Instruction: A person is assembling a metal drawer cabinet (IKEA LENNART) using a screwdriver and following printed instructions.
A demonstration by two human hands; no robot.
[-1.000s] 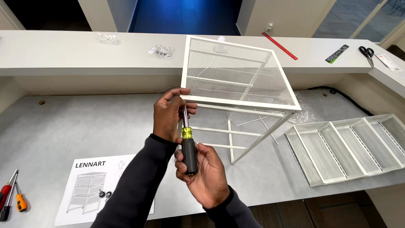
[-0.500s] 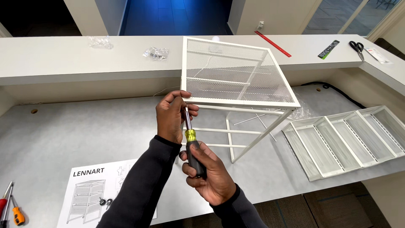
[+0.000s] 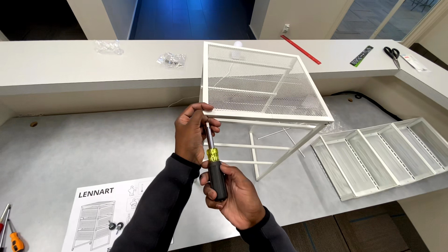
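the grey worktable [image 3: 70, 154] spreads under both hands. just above the left hand [image 3: 190, 135] stands the white mesh frame [image 3: 261, 86], its near corner touching the fingers. well to the right of the right hand [image 3: 235, 198] lie white slatted panels [image 3: 387, 154]. left of the forearms sits the instruction sheet [image 3: 100, 214]. the right hand is closed around the screwdriver [image 3: 213, 161] handle; the left pinches its shaft near the tip, probably steadying it at the frame corner.
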